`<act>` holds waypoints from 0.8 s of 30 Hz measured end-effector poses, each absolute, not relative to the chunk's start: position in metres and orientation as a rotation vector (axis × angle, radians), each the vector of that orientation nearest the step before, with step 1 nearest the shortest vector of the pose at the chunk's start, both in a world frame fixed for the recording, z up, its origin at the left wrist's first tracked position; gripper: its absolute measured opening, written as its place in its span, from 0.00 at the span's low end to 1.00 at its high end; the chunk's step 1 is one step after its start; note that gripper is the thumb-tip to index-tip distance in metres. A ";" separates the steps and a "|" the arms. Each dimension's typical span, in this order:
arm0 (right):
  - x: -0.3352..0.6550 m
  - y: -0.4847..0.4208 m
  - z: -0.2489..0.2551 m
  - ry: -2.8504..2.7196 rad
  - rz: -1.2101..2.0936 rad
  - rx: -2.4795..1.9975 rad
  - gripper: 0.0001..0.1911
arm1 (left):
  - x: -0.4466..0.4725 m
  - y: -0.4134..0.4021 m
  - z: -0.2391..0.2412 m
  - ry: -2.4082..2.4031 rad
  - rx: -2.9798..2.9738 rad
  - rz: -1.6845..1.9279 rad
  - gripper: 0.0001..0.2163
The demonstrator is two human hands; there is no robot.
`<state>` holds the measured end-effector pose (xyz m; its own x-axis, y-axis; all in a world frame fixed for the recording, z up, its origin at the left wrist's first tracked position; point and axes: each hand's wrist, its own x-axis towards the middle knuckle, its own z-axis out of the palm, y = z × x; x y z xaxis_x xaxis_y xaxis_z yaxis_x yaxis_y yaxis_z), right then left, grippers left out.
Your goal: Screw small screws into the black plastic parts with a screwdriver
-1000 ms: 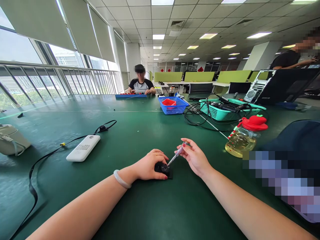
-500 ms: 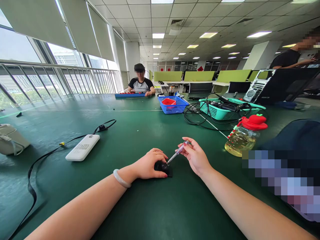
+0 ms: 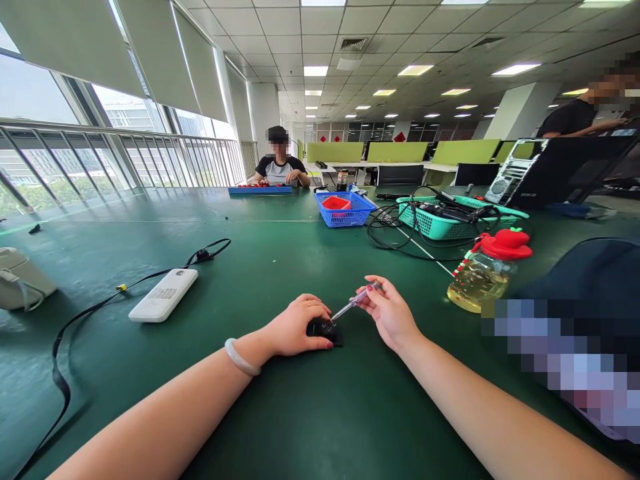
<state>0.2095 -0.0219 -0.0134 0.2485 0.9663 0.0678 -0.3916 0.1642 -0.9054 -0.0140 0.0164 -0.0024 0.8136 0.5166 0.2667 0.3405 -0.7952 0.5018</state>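
On the green tabletop lies a small flat black part, its exact kind too small to make out. My left hand grips it, with the thumb along the near edge and the fingers around the far side, hiding its left portion. A screwdriver with a clear handle is pinched in the fingers of my right hand. Its shaft slants down to the left, and the tip meets the top of the black part or hovers just over it.
A white power bank and a black strap lie to the left. Rightward stands a red-lidded bottle near a dark cap. Farther back are a blue basket, a teal basket with cables, and a seated person.
Both hands keep their holds, and the screwdriver's tip stays at the black part. The whole view shifts slightly. The seated person's hand across the table has lifted a little.
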 end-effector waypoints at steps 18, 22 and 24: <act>0.212 -0.018 -0.016 -0.719 1.180 -0.882 0.19 | -0.013 0.016 -0.001 0.606 2.573 0.554 0.16; 0.212 -0.018 -0.015 -0.721 1.193 -0.870 0.18 | -0.013 0.015 0.001 0.607 2.582 0.560 0.16; 0.212 -0.019 -0.014 -0.715 1.201 -0.863 0.18 | -0.013 0.015 0.001 0.609 2.588 0.564 0.16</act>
